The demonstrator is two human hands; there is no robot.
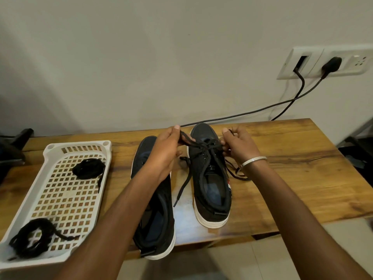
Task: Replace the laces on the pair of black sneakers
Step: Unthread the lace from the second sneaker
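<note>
Two black sneakers stand side by side on the wooden table (282, 158), toes pointing to the far edge. The left sneaker (153, 209) shows bare eyelets and carries no lace that I can see; the right sneaker (210, 178) has a black lace (203, 147) crossing its far eyelets. The left hand (167, 150) pinches one strand of that lace between thumb and forefinger, raised above the toe, while the right hand (240, 146) has its fingers curled on the strand at the shoe's right side. One loose end (181, 186) trails down between the two shoes, and the other loops on the table to the right of the shoe, partly under the wrist. To the left, a white perforated tray (60, 199) holds two bundles of black lace, one far (88, 168) and one near (30, 239). Whether the lace in hand is going in or coming out cannot be told from here. The likely trouble is uneven pulling: a hard tug on one side would drag the opposite end short or clean through an eyelet. The trailing end could also snag under the sole, and old and fresh bundles, alike in colour, could be confused.
</note>
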